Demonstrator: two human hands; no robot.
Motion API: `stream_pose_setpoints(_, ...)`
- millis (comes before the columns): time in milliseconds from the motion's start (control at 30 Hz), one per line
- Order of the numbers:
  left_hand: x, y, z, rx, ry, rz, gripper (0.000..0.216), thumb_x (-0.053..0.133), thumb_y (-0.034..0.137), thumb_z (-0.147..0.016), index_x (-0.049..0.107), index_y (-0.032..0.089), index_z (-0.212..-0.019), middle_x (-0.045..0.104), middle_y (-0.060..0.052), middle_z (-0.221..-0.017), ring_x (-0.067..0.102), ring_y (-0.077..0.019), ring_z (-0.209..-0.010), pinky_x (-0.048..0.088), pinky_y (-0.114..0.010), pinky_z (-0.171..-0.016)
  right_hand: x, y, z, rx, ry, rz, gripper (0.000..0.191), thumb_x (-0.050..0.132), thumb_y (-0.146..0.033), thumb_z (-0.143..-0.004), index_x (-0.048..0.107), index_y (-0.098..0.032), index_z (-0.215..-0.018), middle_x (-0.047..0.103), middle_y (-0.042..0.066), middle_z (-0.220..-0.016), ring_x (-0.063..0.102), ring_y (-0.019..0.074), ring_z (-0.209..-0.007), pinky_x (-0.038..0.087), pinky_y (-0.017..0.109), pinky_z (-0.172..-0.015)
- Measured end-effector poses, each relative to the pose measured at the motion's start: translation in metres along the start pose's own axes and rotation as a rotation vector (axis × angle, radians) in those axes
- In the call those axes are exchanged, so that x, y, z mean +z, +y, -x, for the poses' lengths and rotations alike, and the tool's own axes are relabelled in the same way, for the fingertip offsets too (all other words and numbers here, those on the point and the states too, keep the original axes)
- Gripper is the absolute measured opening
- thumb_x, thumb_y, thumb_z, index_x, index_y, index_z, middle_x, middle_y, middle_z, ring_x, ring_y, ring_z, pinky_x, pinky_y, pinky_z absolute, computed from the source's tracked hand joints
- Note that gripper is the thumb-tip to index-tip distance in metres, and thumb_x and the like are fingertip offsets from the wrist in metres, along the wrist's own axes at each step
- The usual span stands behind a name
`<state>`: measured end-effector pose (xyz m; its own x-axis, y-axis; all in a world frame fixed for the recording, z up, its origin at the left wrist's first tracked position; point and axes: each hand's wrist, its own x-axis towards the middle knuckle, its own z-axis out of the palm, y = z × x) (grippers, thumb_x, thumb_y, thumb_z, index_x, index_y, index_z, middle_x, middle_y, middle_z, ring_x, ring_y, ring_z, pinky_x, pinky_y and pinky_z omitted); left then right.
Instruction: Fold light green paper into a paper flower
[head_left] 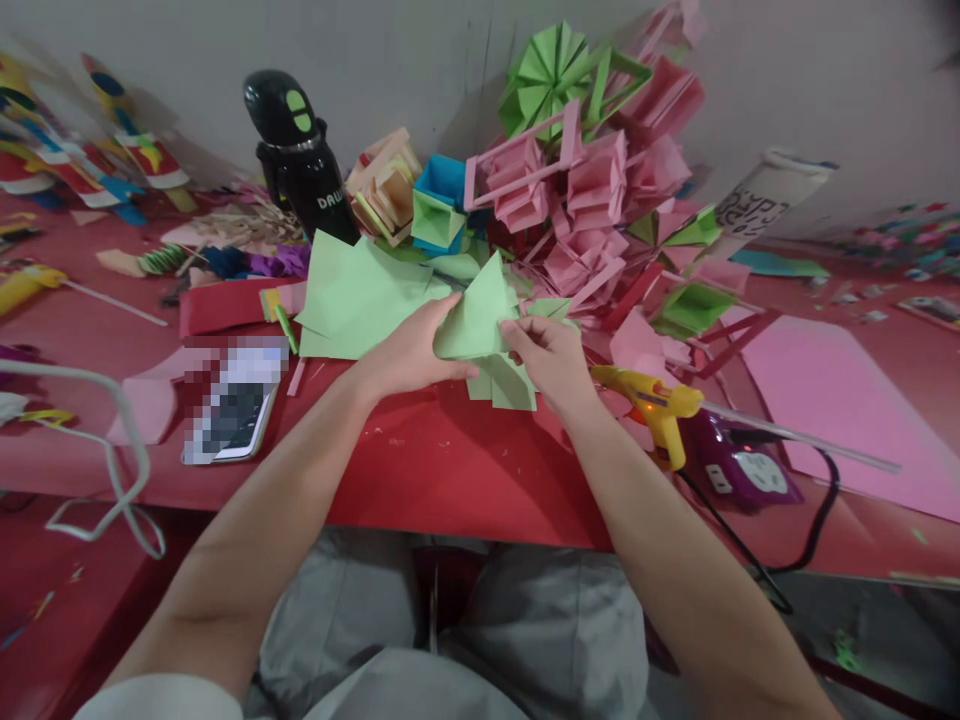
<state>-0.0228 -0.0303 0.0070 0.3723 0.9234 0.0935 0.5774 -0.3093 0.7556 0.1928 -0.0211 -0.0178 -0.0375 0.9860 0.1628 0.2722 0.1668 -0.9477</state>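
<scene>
A light green folded paper piece (480, 325) is held between both hands above the red table (435, 470). My left hand (409, 355) grips its left side, fingers curled over the fold. My right hand (551, 360) pinches its right edge between thumb and fingers. More light green sheets (352, 295) lie flat just behind the left hand.
A yellow glue gun (656, 405) rests right of my right hand, its cord running to a purple power strip (739, 475). A phone (232, 415) lies to the left. A black bottle (300, 155), pink and green paper constructions (592, 190) and a large pink sheet (840, 400) crowd the back.
</scene>
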Motion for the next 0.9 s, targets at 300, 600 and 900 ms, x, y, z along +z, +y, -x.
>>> stream_pose_setpoints(300,-0.002,0.000,-0.007,-0.017,0.064,0.117,0.055,0.060,0.046,-0.091,0.059,0.019,-0.139,0.060,-0.012,-0.144,0.059,-0.0310,-0.129,0.048,-0.044,-0.107,-0.002,-0.017,0.004,-0.020,0.058,-0.010,0.056,0.062,-0.073,-0.081,0.047,-0.023,-0.061,0.048,-0.002,-0.057,0.050,0.0125,-0.058,0.043,0.027,-0.058)
stream_pose_setpoints(600,-0.012,-0.007,-0.007,-0.181,0.276,0.348,0.045,0.077,0.045,-0.077,0.072,0.014,-0.110,0.074,-0.012,-0.118,0.070,-0.0314,-0.107,0.060,-0.042,-0.089,-0.003,-0.003,-0.002,0.069,0.022,-0.092,0.031,0.069,-0.045,-0.081,0.054,-0.022,-0.066,0.050,-0.002,-0.063,0.048,0.0123,-0.061,0.049,0.028,-0.061)
stream_pose_setpoints(900,-0.019,-0.003,-0.004,-0.165,0.160,0.295,0.043,0.079,0.037,-0.075,0.072,0.015,-0.112,0.075,-0.012,-0.116,0.069,-0.0345,-0.110,0.058,-0.048,-0.095,-0.005,0.000,-0.002,0.063,-0.055,-0.016,0.033,0.072,-0.053,-0.079,0.060,-0.022,-0.073,0.057,0.001,-0.063,0.056,0.0176,-0.064,0.042,0.029,-0.054)
